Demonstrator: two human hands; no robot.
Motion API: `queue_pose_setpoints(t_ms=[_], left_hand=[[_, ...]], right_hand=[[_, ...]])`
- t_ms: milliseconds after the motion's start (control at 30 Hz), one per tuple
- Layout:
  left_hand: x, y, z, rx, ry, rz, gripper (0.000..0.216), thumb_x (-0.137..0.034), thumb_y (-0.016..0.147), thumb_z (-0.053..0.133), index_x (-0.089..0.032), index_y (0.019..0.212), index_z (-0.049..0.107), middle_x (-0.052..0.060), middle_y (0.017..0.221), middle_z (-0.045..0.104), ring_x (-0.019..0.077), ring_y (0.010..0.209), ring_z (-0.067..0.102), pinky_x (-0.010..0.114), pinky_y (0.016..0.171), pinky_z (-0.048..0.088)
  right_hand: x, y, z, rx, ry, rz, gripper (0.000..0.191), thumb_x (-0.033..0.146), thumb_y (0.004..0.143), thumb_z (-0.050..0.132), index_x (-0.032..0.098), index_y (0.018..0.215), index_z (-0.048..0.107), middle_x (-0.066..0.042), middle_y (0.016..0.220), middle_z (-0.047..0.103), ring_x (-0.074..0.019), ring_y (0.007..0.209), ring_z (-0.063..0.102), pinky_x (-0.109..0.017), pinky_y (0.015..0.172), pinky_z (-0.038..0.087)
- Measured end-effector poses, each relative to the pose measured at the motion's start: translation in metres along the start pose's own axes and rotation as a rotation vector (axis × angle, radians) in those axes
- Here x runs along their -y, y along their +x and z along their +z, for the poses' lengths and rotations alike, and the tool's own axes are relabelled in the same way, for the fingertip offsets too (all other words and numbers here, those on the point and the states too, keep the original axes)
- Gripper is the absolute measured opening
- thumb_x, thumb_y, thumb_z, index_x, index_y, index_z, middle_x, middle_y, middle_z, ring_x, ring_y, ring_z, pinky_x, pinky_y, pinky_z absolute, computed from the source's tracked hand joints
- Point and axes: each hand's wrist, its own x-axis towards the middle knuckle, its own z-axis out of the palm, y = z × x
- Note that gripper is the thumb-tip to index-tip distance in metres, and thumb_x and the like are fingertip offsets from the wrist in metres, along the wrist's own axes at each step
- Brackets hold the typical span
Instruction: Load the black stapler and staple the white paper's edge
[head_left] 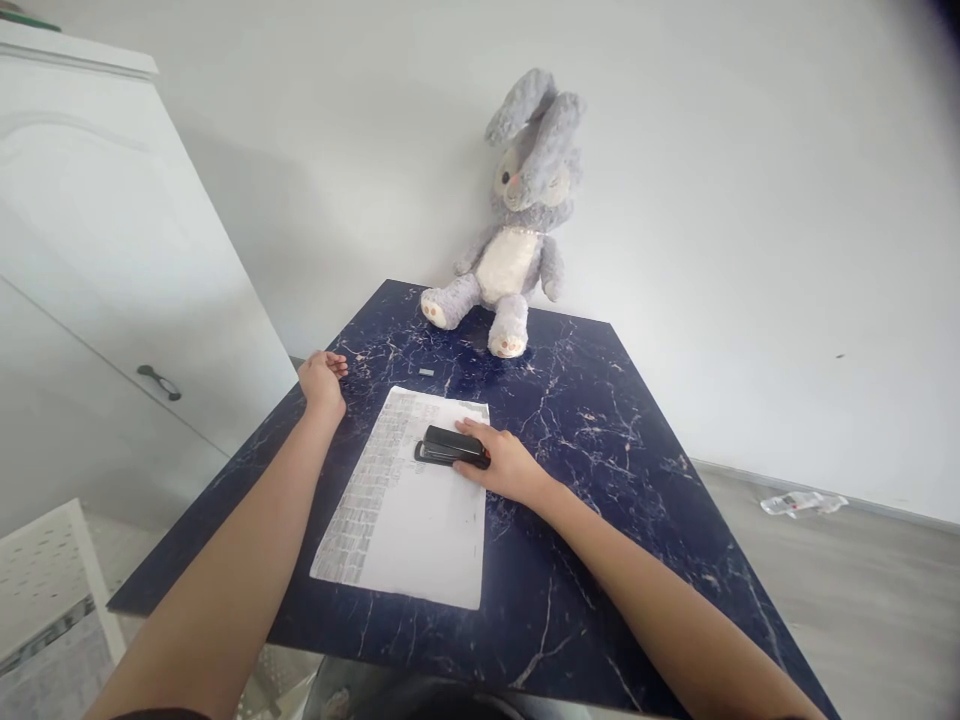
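A black stapler (pixel 450 446) lies on a printed sheet of paper (pixel 409 510) in the middle of a dark blue marble-patterned table (pixel 600 420). My right hand (pixel 501 462) grips the stapler's right end, fingers curled round it. My left hand (pixel 322 380) rests on the table to the left of the paper, fingers loosely curled, holding nothing I can see. A small strip of staples (pixel 426 372) lies on the table beyond the paper.
A grey plush rabbit (pixel 517 220) sits at the table's far edge against the white wall. A white cabinet (pixel 97 280) stands at the left. A crumpled plastic bottle (pixel 801 502) lies on the floor at right. A white perforated object (pixel 45 580) sits at lower left.
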Motion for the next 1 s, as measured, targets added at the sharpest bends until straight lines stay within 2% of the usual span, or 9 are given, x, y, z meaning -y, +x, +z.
queue_pose_setpoints(t_ms=[233,400,500,600,633,700,833,900,1000], left_hand=[[-0.014,-0.018,0.004,0.048,0.079,0.059,0.019,-0.022,0.079,0.046,-0.018,0.061,0.052,-0.001,0.059,0.058,0.0093,0.051,0.051,0.020,0.054,0.041],[-0.028,-0.040,0.007,0.114,0.153,0.036,0.023,-0.022,0.080,0.048,-0.019,0.058,0.051,-0.001,0.056,0.057,0.0104,0.050,0.050,0.023,0.055,0.040],[-0.050,-0.062,-0.014,0.131,0.207,0.012,0.027,-0.026,0.085,0.050,-0.020,0.058,0.051,0.002,0.057,0.059,0.0118,0.050,0.052,0.026,0.054,0.041],[-0.091,-0.085,-0.070,0.183,0.254,0.031,0.029,-0.035,0.089,0.056,-0.018,0.066,0.059,0.006,0.069,0.067,0.0145,0.057,0.061,0.028,0.059,0.048],[-0.109,-0.093,-0.097,0.301,0.236,0.085,0.032,-0.039,0.093,0.056,-0.017,0.071,0.061,0.007,0.074,0.069,0.0148,0.061,0.063,0.028,0.062,0.050],[-0.147,-0.106,-0.159,0.359,0.265,0.199,0.036,-0.046,0.095,0.056,-0.017,0.075,0.063,0.007,0.076,0.069,0.0148,0.063,0.062,0.029,0.066,0.052],[-0.195,-0.124,-0.306,-0.065,0.595,0.368,0.031,-0.033,0.093,0.055,-0.017,0.070,0.065,0.006,0.067,0.065,0.0142,0.061,0.058,0.025,0.062,0.049],[-0.187,-0.131,-0.371,-0.277,0.850,0.181,0.029,-0.027,0.091,0.050,-0.017,0.067,0.064,0.005,0.064,0.064,0.0148,0.059,0.058,0.024,0.058,0.048],[-0.137,-0.156,-0.436,-0.278,1.079,-0.246,0.020,-0.023,0.083,0.055,-0.016,0.066,0.062,0.008,0.065,0.068,0.0176,0.056,0.062,0.026,0.055,0.050]], right_hand=[[-0.002,-0.012,0.002,-0.093,0.049,-0.064,0.055,0.040,0.086,0.076,0.022,0.136,0.062,-0.012,0.140,0.064,-0.0322,0.126,0.064,-0.047,0.109,0.051],[0.006,-0.018,0.002,-0.080,0.039,-0.079,0.035,0.032,0.092,0.067,0.021,0.125,0.061,-0.007,0.105,0.074,-0.0254,0.093,0.072,-0.036,0.085,0.055],[0.012,-0.021,0.006,-0.043,0.068,-0.053,0.029,0.035,0.095,0.060,0.021,0.122,0.060,-0.003,0.089,0.073,-0.0227,0.075,0.071,-0.031,0.072,0.053],[0.015,-0.017,0.016,-0.027,0.038,-0.046,0.037,0.046,0.096,0.058,0.021,0.123,0.060,-0.004,0.082,0.072,-0.0243,0.066,0.069,-0.032,0.066,0.052],[0.015,-0.014,0.019,-0.030,0.012,-0.044,0.039,0.050,0.095,0.058,0.022,0.123,0.060,-0.004,0.081,0.071,-0.0254,0.066,0.069,-0.033,0.065,0.051],[0.015,-0.009,0.026,-0.035,-0.034,-0.035,0.044,0.055,0.093,0.059,0.023,0.123,0.061,-0.005,0.080,0.071,-0.0273,0.067,0.069,-0.034,0.064,0.051],[0.014,-0.008,0.033,-0.065,-0.065,-0.028,0.053,0.061,0.090,0.061,0.022,0.126,0.060,-0.008,0.086,0.072,-0.0286,0.071,0.071,-0.034,0.066,0.053],[0.013,-0.010,0.034,-0.075,-0.083,-0.020,0.056,0.062,0.089,0.061,0.021,0.126,0.060,-0.008,0.085,0.072,-0.0287,0.071,0.070,-0.035,0.065,0.053],[0.011,-0.012,0.034,-0.078,-0.120,-0.007,0.058,0.064,0.088,0.059,0.022,0.127,0.060,-0.008,0.085,0.071,-0.0292,0.071,0.070,-0.036,0.067,0.053]])
